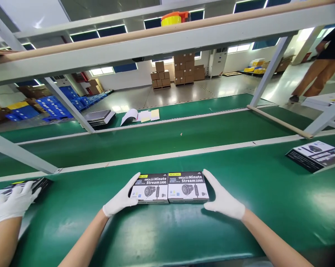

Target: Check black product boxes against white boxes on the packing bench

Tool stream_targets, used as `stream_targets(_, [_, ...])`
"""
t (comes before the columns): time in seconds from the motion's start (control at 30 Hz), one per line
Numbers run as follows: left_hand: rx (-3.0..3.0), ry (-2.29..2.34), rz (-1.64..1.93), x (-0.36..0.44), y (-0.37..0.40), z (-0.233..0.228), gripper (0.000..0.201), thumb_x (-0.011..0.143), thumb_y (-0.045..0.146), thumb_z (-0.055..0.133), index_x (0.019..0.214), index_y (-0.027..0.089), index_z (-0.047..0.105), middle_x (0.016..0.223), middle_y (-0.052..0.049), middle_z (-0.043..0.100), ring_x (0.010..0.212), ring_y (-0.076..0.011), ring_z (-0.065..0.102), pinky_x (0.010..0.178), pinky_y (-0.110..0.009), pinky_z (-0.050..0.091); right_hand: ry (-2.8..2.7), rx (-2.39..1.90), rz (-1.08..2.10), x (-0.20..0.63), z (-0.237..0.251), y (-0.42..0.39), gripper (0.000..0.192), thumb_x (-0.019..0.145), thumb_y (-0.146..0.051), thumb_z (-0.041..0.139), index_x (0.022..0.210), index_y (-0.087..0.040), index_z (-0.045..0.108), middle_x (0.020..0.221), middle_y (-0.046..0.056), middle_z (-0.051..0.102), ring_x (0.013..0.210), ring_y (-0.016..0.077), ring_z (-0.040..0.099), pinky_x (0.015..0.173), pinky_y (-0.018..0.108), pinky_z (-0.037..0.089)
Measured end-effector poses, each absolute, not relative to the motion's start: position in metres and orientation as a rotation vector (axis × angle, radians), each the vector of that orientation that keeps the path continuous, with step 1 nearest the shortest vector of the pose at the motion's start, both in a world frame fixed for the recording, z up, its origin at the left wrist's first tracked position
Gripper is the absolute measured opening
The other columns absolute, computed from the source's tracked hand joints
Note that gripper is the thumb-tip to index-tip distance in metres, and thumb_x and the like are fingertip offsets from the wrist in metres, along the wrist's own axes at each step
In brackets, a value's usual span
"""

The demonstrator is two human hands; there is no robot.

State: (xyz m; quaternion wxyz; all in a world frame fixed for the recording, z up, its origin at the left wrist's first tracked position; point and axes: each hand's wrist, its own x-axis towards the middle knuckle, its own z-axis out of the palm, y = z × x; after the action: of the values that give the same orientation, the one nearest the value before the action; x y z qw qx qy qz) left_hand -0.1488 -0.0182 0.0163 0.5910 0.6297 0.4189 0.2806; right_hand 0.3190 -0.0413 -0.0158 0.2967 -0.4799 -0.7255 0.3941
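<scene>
Two gloved hands, left [122, 199] and right [222, 199], flank two boxes [169, 187].

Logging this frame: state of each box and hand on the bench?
left box: flat, closed, touching right box
right box: flat, closed
left hand: gloved, open, against left box's outer side
right hand: gloved, open, against right box's outer side
far-right box: flat, alone
co-worker's hand: gloved, resting on another box

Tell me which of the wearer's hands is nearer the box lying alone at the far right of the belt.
Right. The right hand presses the right-hand box of the pair, well left of the lone box; the left hand is farther left still.
</scene>
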Motion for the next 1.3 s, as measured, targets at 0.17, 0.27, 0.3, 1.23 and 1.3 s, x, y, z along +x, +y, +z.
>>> stream_targets(0.17, [1.487, 0.942, 0.601, -0.148, -0.021, 0.019, 0.117, 0.079, 0.028, 0.078, 0.158, 0.036, -0.007, 0.161, -0.008, 0.017, 0.145, -0.0264, 0.031, 0.120, -0.044, 0.027, -1.906, -1.297, 1.074, 0.316, -0.012, -0.040, 0.114, 0.073, -0.021, 0.073, 0.160, -0.034, 0.000, 0.163, 0.000, 0.007, 0.149, 0.0223, 0.013, 0.123, 0.040, 0.017])
stream_targets(0.27, [1.551, 0.961, 0.623, -0.148, -0.021, 0.015, 0.115, 0.080, 0.030, 0.078, 0.158, 0.033, -0.006, 0.161, -0.010, 0.017, 0.145, -0.0271, 0.031, 0.120, -0.045, 0.026, -1.905, -1.301, 1.055, 0.314, -0.013, -0.036, 0.111, 0.074, -0.022, 0.072, 0.160, -0.033, 0.002, 0.162, 0.001, 0.011, 0.148, 0.0217, 0.017, 0.123, 0.040, 0.020])
stream_targets(0.3, [1.571, 0.971, 0.634, -0.147, -0.021, 0.014, 0.114, 0.079, 0.031, 0.078, 0.159, 0.032, -0.004, 0.161, -0.010, 0.017, 0.145, -0.0272, 0.031, 0.120, -0.044, 0.025, -1.907, -1.294, 1.043, 0.314, -0.013, -0.035, 0.110, 0.074, -0.023, 0.072, 0.160, -0.033, 0.004, 0.162, 0.001, 0.013, 0.148, 0.0218, 0.018, 0.122, 0.040, 0.021])
stream_targets(1.23, [1.076, 0.967, 1.015, -0.066, 0.045, 0.014, 0.054, 0.092, 0.047, 0.062, 0.134, 0.013, 0.059, 0.136, -0.015, 0.055, 0.129, -0.0278, 0.051, 0.112, -0.040, 0.040, -1.149, -1.139, 1.257, 0.251, -0.037, -0.011, 0.077, 0.093, -0.062, 0.054, 0.150, -0.014, 0.036, 0.151, 0.012, 0.039, 0.136, 0.0241, 0.043, 0.116, 0.038, 0.036])
stream_targets(1.3, [1.097, 1.014, 1.042, -0.066, 0.039, 0.015, 0.054, 0.092, 0.049, 0.061, 0.133, 0.014, 0.060, 0.134, -0.014, 0.057, 0.127, -0.0272, 0.053, 0.110, -0.039, 0.041, -1.275, -1.412, 1.124, 0.242, -0.029, -0.011, 0.085, 0.088, -0.064, 0.054, 0.152, -0.010, 0.035, 0.153, 0.013, 0.034, 0.138, 0.0263, 0.039, 0.117, 0.039, 0.033])
